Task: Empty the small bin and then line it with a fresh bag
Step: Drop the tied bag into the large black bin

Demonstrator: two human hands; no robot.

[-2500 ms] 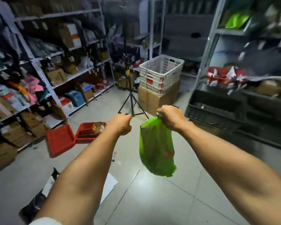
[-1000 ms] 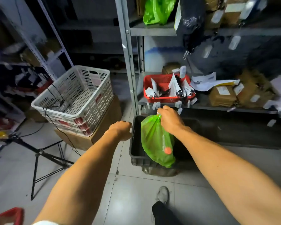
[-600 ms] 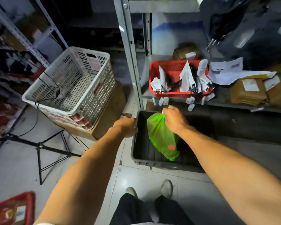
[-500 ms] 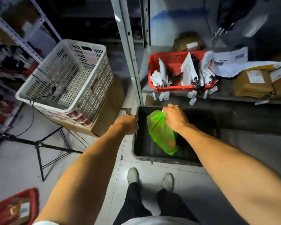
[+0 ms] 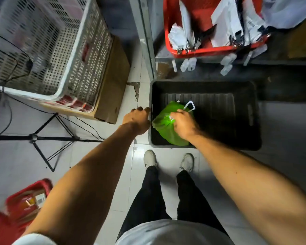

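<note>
Right hand (image 5: pixel 182 123) grips gathered top of green bag (image 5: pixel 168 129), bag low inside black bin (image 5: pixel 254 121), near its left wall. Left hand (image 5: pixel 137 119) at bin's left rim, fingers curled; grip unclear. Judgement: steady bin, then release bag once it rests on bin's floor.

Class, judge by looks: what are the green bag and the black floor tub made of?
Green bag: thin glossy plastic film, probably; translucent, crumpled, with highlights. Black rectangular tub: seemingly rigid moulded plastic, matte, with a ribbed floor and rounded rim.
</note>
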